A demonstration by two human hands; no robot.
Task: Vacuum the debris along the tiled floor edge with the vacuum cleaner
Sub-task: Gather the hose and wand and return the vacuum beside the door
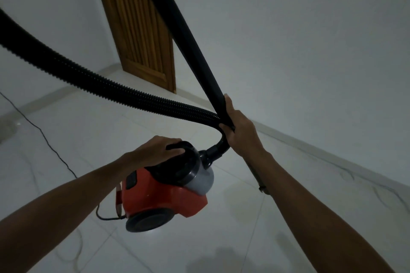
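A red and grey canister vacuum cleaner [164,195] hangs above the white tiled floor [221,239]. My left hand [159,150] grips its black top handle. My right hand [237,131] is closed around the black rigid wand [186,33] and the ribbed black hose [88,77] where they cross, just above the hose socket on the canister. The wand rises up and out of the top of the view. The hose loops away to the left edge. The nozzle end is out of sight.
A black power cord [44,137] trails over the floor from the left to behind the canister. A wooden slatted door [142,35] stands in the far corner. White walls [310,51] meet the floor along a pale skirting edge [332,153] on the right.
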